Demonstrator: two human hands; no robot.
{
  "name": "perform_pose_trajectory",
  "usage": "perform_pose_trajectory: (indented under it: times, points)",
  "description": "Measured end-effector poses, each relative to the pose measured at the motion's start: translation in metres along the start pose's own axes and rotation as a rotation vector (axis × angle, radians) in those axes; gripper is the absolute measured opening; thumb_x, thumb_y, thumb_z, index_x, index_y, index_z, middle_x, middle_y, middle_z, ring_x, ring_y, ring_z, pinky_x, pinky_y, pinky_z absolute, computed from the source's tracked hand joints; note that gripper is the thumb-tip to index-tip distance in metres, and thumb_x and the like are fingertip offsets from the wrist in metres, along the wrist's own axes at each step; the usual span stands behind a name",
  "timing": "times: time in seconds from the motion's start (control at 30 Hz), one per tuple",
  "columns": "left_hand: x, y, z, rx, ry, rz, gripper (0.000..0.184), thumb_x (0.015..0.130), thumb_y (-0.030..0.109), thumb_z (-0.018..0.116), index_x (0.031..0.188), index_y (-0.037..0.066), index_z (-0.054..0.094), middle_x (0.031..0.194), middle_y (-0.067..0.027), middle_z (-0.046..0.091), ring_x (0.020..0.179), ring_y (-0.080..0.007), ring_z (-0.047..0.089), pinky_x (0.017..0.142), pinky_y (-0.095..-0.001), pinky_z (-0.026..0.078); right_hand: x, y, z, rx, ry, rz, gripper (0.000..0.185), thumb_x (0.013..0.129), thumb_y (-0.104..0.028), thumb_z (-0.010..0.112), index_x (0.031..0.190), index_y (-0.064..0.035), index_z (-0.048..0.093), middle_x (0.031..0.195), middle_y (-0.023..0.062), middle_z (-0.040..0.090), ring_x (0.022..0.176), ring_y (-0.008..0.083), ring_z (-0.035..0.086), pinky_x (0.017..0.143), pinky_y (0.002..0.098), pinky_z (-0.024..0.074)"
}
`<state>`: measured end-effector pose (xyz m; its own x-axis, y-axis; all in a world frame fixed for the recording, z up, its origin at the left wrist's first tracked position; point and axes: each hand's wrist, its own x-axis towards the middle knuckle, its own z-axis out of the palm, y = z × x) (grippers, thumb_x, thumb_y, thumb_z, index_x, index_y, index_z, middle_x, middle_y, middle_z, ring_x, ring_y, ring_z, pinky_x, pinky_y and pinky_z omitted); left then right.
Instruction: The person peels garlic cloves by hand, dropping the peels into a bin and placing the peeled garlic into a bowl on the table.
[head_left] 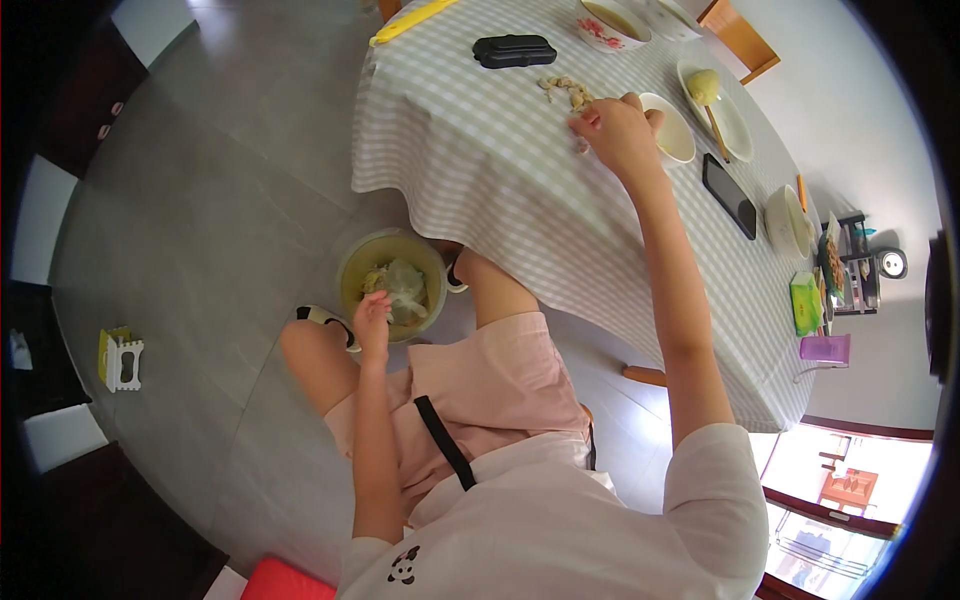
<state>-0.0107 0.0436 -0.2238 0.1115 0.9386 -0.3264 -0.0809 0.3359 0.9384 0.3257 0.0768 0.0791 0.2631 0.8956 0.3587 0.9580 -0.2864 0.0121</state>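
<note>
"Scraps (566,90), pale and crumbly, lying in a little pile on the checked tablecloth (470,140). Which hand is nearest?"

"The right hand (617,128). It's just beside them, with its fingers bent over the cloth. A small bit (583,145) shows under the fingertips, but I can't tell if they're gripping it."

"And the left?"

"Down low, the left hand (373,308) is over the near side of a round bin (350,262) on the floor. Its fingers are half curled; I can't make out whether they hold anything. A clear plastic bag (403,285) sits inside the bin."

"What's around the right hand, then?"

"A white bowl (677,138) right behind it, partly covered by the hand. Past that, an oval plate (740,128) with a pale yellow lump of food (703,87) on it, and a brown stick (717,130) lying across the rim. A dark phone (729,197) lies near the plate."

"Farther off?"

"A black case (514,51) beyond the scraps, a flowered bowl (603,30) near the far edge, and another white bowl (788,222) past the phone, with a green packet (805,304) near it."
</note>
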Motion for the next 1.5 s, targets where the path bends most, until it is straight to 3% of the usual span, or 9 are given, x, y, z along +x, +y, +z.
perform_pose_trajectory:
  times: [0.17, 0.23, 0.3, 0.53, 0.7, 0.83, 1.27, 1.33, 1.5]
  points:
    - [0.000, -0.001, 0.001, 0.103, -0.038, 0.148, 0.019, 0.082, 0.013, 0.047, 0.095, 0.003, 0.055, 0.084, -0.0036, 0.058, 0.075, -0.0093, 0.051, 0.064, -0.0192, 0.038, 0.002, -0.002, -0.002, 0.053, 0.076, -0.083, 0.015, 0.069, -0.021, 0.059, 0.067, -0.0065, 0.061, 0.066, 0.0072, 0.060, 0.075, 0.0214, 0.050, 0.071, 0.0326, 0.0331]
    - [-0.004, 0.014, 0.002, -0.113, -0.030, -0.107, 0.020, 0.082, 0.016, 0.048, 0.096, 0.004, 0.055, 0.084, -0.0034, 0.058, 0.076, -0.0090, 0.052, 0.066, -0.0195, 0.038, 0.001, -0.014, -0.009, 0.117, 0.163, -0.164, 0.012, 0.070, -0.018, 0.059, 0.069, -0.0055, 0.061, 0.067, 0.0081, 0.060, 0.072, 0.0211, 0.052, 0.068, 0.0316, 0.0360]
    - [-0.008, 0.028, 0.001, -0.145, -0.004, -0.136, 0.021, 0.081, 0.018, 0.048, 0.096, 0.005, 0.055, 0.085, -0.0033, 0.058, 0.077, -0.0089, 0.052, 0.067, -0.0201, 0.038, -0.014, -0.040, -0.019, 0.770, 0.115, -0.106, 0.008, 0.070, -0.010, 0.059, 0.074, -0.0031, 0.059, 0.068, 0.0080, 0.058, 0.063, 0.0174, 0.053, 0.058, 0.0270, 0.0400]
    - [-0.011, 0.045, 0.002, -0.316, -0.023, -0.142, 0.026, 0.081, 0.025, 0.046, 0.097, 0.007, 0.055, 0.088, -0.0028, 0.057, 0.079, -0.0095, 0.052, 0.070, -0.0224, 0.039, -0.088, -0.134, 0.087, 1.282, -0.285, -0.246, 0.011, 0.072, -0.004, 0.059, 0.083, -0.0029, 0.061, 0.068, 0.0036, 0.057, 0.062, 0.0081, 0.051, 0.054, 0.0213, 0.0393]
    - [-0.015, 0.052, -0.001, -0.310, -0.050, -0.060, 0.025, 0.082, 0.025, 0.051, 0.097, 0.006, 0.056, 0.086, -0.0022, 0.058, 0.078, -0.0092, 0.052, 0.069, -0.0226, 0.039, -0.144, -0.169, 0.174, 1.559, -0.909, 0.099, 0.017, 0.076, -0.010, 0.061, 0.089, -0.0001, 0.061, 0.073, 0.0012, 0.058, 0.064, 0.0046, 0.050, 0.056, 0.0201, 0.0406]
    - [-0.020, 0.056, 0.002, -0.168, 0.002, -0.092, 0.021, 0.081, 0.023, 0.054, 0.093, 0.005, 0.058, 0.083, -0.0013, 0.058, 0.076, -0.0083, 0.053, 0.066, -0.0213, 0.039, -0.172, -0.184, 0.199, 1.829, -0.978, 0.425, 0.017, 0.077, -0.007, 0.058, 0.091, 0.0029, 0.058, 0.076, 0.0046, 0.059, 0.064, 0.0079, 0.053, 0.059, 0.0206, 0.0444]
    - [-0.012, 0.032, 0.008, -0.005, -0.088, -0.053, 0.019, 0.081, 0.015, 0.054, 0.093, 0.001, 0.058, 0.082, -0.0021, 0.060, 0.073, -0.0082, 0.055, 0.063, -0.0194, 0.044, -0.185, -0.177, 0.222, 1.595, -0.659, 0.214, 0.019, 0.075, -0.002, 0.057, 0.095, -0.0003, 0.058, 0.076, 0.0049, 0.059, 0.065, 0.0096, 0.054, 0.061, 0.0203, 0.0438]
    - [-0.012, 0.030, 0.004, 0.053, -0.105, -0.033, 0.019, 0.081, 0.016, 0.054, 0.093, 0.001, 0.058, 0.083, -0.0021, 0.059, 0.072, -0.0080, 0.056, 0.062, -0.0192, 0.044, -0.186, -0.179, 0.219, 1.315, -0.493, -0.090, 0.024, 0.072, 0.000, 0.057, 0.096, -0.0025, 0.059, 0.075, 0.0090, 0.059, 0.068, 0.0141, 0.057, 0.061, 0.0242, 0.0442]
    - [-0.011, 0.027, 0.005, -0.045, -0.096, -0.009, 0.018, 0.082, 0.013, 0.053, 0.092, -0.001, 0.058, 0.080, -0.0028, 0.059, 0.067, -0.0072, 0.055, 0.059, -0.0186, 0.045, -0.190, -0.182, 0.218, 1.387, -0.456, -0.041, 0.021, 0.073, -0.002, 0.057, 0.094, -0.0016, 0.059, 0.074, 0.0111, 0.059, 0.068, 0.0157, 0.057, 0.059, 0.0243, 0.0435]
